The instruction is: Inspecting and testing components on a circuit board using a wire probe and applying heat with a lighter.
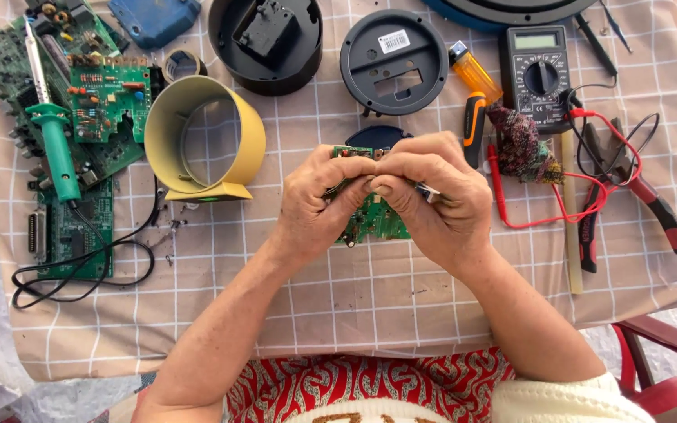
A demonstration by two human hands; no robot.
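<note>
the checked cloth (pixel 370 305) on the table is crowded. to the left lie several green circuit boards (pixel 95 117) with a green soldering iron (pixel 55 145) across them, its black cord (pixel 80 270) looping toward the near edge. a yellow plastic ring (pixel 201 141) stands beside them, and behind it a black round housing (pixel 266 43) and a black round cover plate (pixel 394 63). to the right are an orange-handled screwdriver (pixel 473 86), a dark multimeter (pixel 538 74) with red test leads (pixel 581 196), a bundle of patterned cloth (pixel 520 149), and red-handled pliers (pixel 644 196). nothing lies between the hands and the viewer.

the small green circuit board (pixel 375 215) sits in the middle of the cloth, held up just above it, mostly hidden behind the knuckles; only its lower part and top edge show.

the left hand (pixel 315 207) has its fingers curled tight onto the board's left edge. the right hand (pixel 436 204) is closed too, fingertips pinched at the board's top beside the left thumb, with a thin metal tool (pixel 426 190) caught under its fingers.
</note>
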